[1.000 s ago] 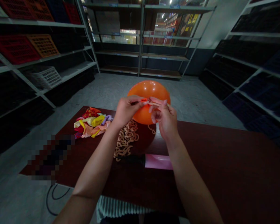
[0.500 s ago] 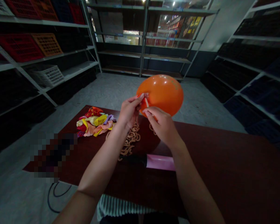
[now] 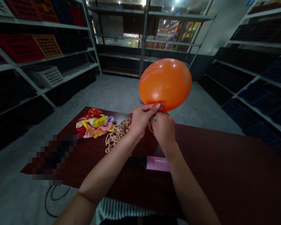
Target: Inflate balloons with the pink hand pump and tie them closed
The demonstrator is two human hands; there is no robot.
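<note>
An inflated orange balloon (image 3: 165, 83) with pale printed lettering is held up above the dark red table (image 3: 224, 175). My left hand (image 3: 141, 120) pinches the balloon's neck at its underside with thumb and fingertips. My right hand (image 3: 164, 129) is closed just below the neck, fingers curled against it; what they grip is hidden behind the hand. Under my hands lies a heap of tan, looped strands (image 3: 117, 134). A pink pump (image 3: 154, 163) with a black end lies on the table between my forearms.
A pile of limp, many-coloured balloons (image 3: 93, 126) lies at the table's left. A blurred-out patch covers the table's near left corner. Metal shelving with red, orange and white crates (image 3: 45, 76) lines the left; dark racks line the right and back. A black cable (image 3: 52, 200) lies on the floor.
The balloon has risen and swung upright, its lettering now facing me. Both hands moved right and down under its neck, and the tan heap is more exposed.
</note>
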